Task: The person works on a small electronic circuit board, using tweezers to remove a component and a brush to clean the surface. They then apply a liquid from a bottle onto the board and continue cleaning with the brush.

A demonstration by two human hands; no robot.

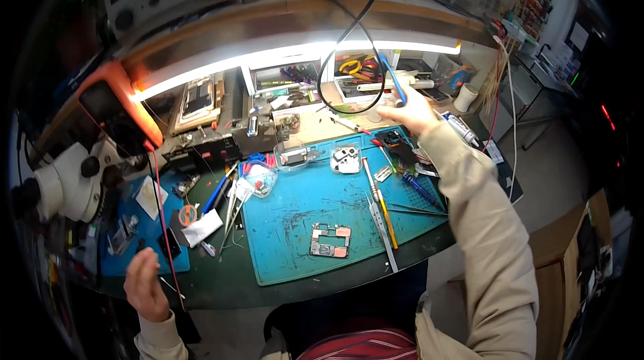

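My right hand is stretched toward the back shelf, its fingers closed around a slender blue-handled tool whose exact kind I cannot make out. A black cable loops in front of the shelf beside it. My left hand hovers at the bench's front left edge, fingers loosely bent, with nothing visible in it. Close by it hangs a red lead. On the blue mat lies a phone circuit board with copper-coloured patches, touched by neither hand.
Tweezers and a yellow-handled tool lie right of the board. Clear plastic boxes of small parts line the mat's back. A microscope and an orange multimeter stand left. A lit tube runs under the shelf.
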